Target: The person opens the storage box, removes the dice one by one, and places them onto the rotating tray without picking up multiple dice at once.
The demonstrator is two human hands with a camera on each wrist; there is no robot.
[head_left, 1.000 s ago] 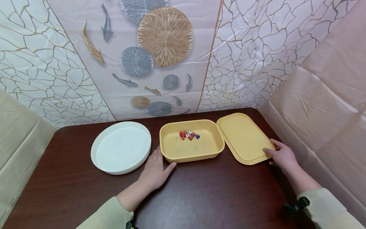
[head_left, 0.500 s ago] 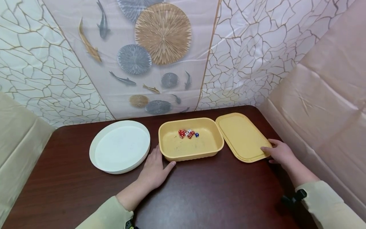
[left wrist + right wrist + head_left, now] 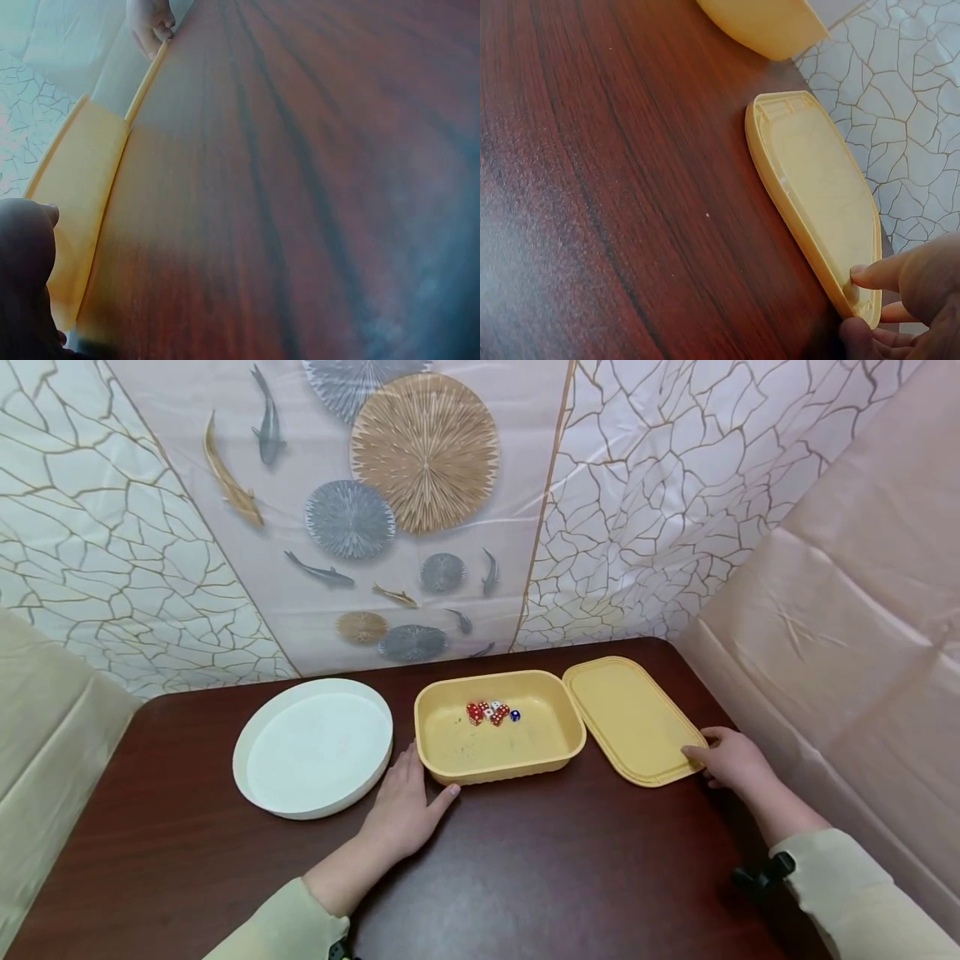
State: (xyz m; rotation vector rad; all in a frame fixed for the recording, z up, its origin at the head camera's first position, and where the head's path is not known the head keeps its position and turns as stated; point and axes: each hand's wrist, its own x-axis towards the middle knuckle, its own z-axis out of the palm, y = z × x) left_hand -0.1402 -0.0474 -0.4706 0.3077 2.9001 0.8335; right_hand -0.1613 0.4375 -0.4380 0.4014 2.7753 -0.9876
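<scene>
A yellow rectangular plastic box point(image 3: 465, 752) stands in the middle of the table, with several dice point(image 3: 498, 714) in it: red, white and one blue. My left hand point(image 3: 401, 806) lies at the box's near left corner, fingers straight along its left side and thumb spread along the front. To the right of the box is its flat yellow lid point(image 3: 630, 718), its far left end close to the box. My right hand point(image 3: 735, 762) holds the lid's near right corner; in the right wrist view the thumb point(image 3: 874, 274) presses its upper face, other fingers at its edge.
A round white tray point(image 3: 315, 752) with a low rim stands left of the box, near my left fingers. The dark brown table point(image 3: 562, 868) is bounded by a patterned cloth point(image 3: 630, 527) behind and a plain beige cloth point(image 3: 840, 635) on the right.
The view has shifted slightly. Both hands keep their places on the box and the lid, and the dice lie as before.
</scene>
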